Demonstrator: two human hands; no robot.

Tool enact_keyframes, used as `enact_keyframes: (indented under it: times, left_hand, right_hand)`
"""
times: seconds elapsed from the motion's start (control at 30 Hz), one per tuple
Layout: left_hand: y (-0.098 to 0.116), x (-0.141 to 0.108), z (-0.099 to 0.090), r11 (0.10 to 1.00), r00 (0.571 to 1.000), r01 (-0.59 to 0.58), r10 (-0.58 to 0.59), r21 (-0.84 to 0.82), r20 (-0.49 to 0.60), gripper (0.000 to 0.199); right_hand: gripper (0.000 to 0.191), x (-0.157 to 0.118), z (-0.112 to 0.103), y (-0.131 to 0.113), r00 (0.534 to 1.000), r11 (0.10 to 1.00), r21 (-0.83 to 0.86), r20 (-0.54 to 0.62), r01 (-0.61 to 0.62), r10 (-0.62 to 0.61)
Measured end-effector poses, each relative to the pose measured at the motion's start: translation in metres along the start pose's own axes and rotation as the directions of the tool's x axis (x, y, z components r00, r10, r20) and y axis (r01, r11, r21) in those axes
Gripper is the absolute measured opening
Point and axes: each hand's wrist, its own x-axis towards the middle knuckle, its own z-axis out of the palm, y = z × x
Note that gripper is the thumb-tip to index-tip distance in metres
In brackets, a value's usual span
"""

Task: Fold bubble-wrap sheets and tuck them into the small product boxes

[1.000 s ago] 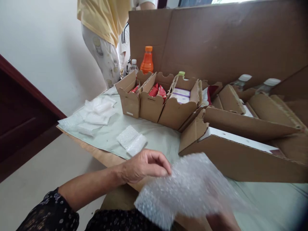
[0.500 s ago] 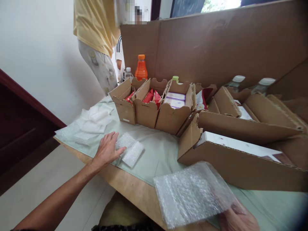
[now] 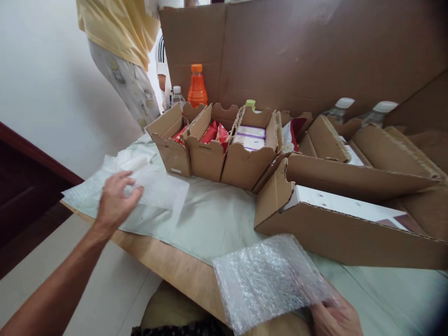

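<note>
At the lower right, my right hand (image 3: 334, 315) pinches the corner of a flat, clear bubble wrap bag (image 3: 259, 280) and holds it above the table's front edge. On the left, my left hand (image 3: 117, 200) curls its thumb and fingers around the end of another bubble wrap piece (image 3: 168, 189). That piece is blurred by motion and trails to the right of the hand, over the cloth. Just behind the hand lies a pile of bubble wrap (image 3: 105, 170).
A green cloth (image 3: 206, 210) covers the table. Cardboard bins (image 3: 205, 161) hold red packets and white-and-purple packs; a long bin (image 3: 350, 242) holds a white box. Bottles, one orange (image 3: 198, 88), stand behind, before a tall cardboard panel (image 3: 297, 56). A person in yellow (image 3: 119, 28) stands back left.
My left hand has moved left, and the bubble wrap piece from mid-table has come with it toward the pile. My right hand still holds its bag. The view has tilted down slightly.
</note>
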Motion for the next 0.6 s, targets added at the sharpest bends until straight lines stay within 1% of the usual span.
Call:
enact_keyframes:
  times: [0.07,0.13,0.17,0.23,0.3,0.37,0.4,0.47,0.53,0.6]
  left_hand:
    - [-0.025,0.025,-0.017,0.996,0.995,0.058,-0.053,0.064,-0.081,0.018]
    - [-0.048,0.046,-0.024,0.974,0.98,0.185,-0.173,0.128,-0.102,0.023]
    - [-0.058,0.054,-0.025,0.958,0.966,0.25,-0.239,0.142,-0.094,0.027]
    - [-0.07,0.061,-0.021,0.933,0.944,0.33,-0.322,0.144,-0.072,0.034]
    - [-0.072,0.058,-0.016,0.928,0.937,0.348,-0.343,0.129,-0.062,0.04]
    - [-0.066,0.047,-0.01,0.937,0.942,0.33,-0.319,0.112,-0.105,0.053]
    - [-0.06,0.039,-0.007,0.948,0.95,0.297,-0.283,0.113,-0.129,0.06]
    - [-0.044,0.021,-0.001,0.972,0.973,0.188,-0.165,0.14,-0.163,0.072]
    - [-0.023,0.004,0.007,0.982,0.988,0.059,-0.032,0.181,-0.149,0.075]
    - [0.002,-0.014,0.016,0.983,0.993,-0.047,0.066,0.178,-0.103,0.069]
  right_hand:
    - [0.054,0.0,0.0,0.002,1.0,1.0,-0.026,-0.01,0.006,-0.006]
    - [0.053,0.0,0.0,0.002,1.0,0.999,-0.037,0.0,0.023,-0.023]
    - [0.052,-0.001,0.001,0.002,0.999,0.999,-0.043,0.01,0.031,-0.031]
    - [0.05,-0.001,0.001,0.001,0.999,0.997,-0.061,0.012,0.043,-0.043]
    - [0.048,-0.002,0.001,0.002,0.999,0.996,-0.072,0.005,0.048,-0.048]
    - [0.047,-0.003,0.001,0.003,0.999,0.996,-0.069,0.002,0.05,-0.05]
    - [0.048,-0.004,0.001,0.005,0.999,0.996,-0.067,-0.002,0.051,-0.051]
    - [0.048,-0.005,0.0,0.008,0.999,0.997,-0.068,-0.005,0.045,-0.045]
    - [0.047,-0.005,-0.002,0.01,0.999,0.997,-0.073,0.002,0.035,-0.035]
    - [0.047,-0.005,-0.002,0.01,1.0,0.998,-0.063,0.02,0.02,-0.019]
